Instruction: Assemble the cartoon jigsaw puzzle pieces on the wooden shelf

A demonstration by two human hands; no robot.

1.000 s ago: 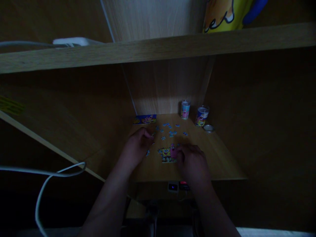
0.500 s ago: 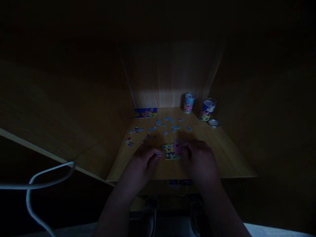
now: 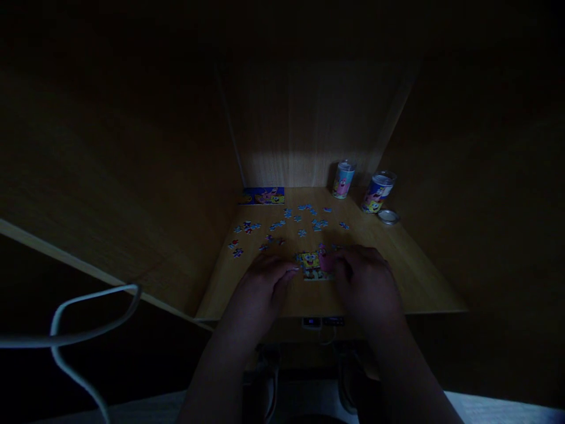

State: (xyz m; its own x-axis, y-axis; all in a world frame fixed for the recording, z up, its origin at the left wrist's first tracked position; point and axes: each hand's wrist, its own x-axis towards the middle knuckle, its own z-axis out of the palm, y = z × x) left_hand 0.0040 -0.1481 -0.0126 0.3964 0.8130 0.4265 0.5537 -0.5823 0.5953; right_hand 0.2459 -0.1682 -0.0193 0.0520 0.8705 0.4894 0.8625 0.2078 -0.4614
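A block of joined jigsaw puzzle pieces (image 3: 312,266) lies near the front of the wooden desk, showing a yellow and a pink cartoon figure. Just left of it, my left hand (image 3: 267,281) pinches a single puzzle piece (image 3: 295,269), seen edge-on between thumb and forefinger. At the block's right side, the curled fingers of my right hand (image 3: 367,284) grip its edge and cover part of it. Several loose puzzle pieces (image 3: 302,233) are scattered behind the block, with more puzzle pieces (image 3: 238,252) toward the left. The scene is dim, so fine details are hard to see.
Two cartoon-printed cans (image 3: 343,180) (image 3: 377,193) stand at the back right, with a round lid (image 3: 389,217) beside them. A finished picture strip (image 3: 263,196) lies at the back left. Wooden panels enclose the desk (image 3: 424,294). A white cable (image 3: 66,306) hangs at left.
The view has shifted slightly, moving the desk's contents a little right and up. My left hand with its piece is now closer to the block's left edge. My right hand stays at the block.
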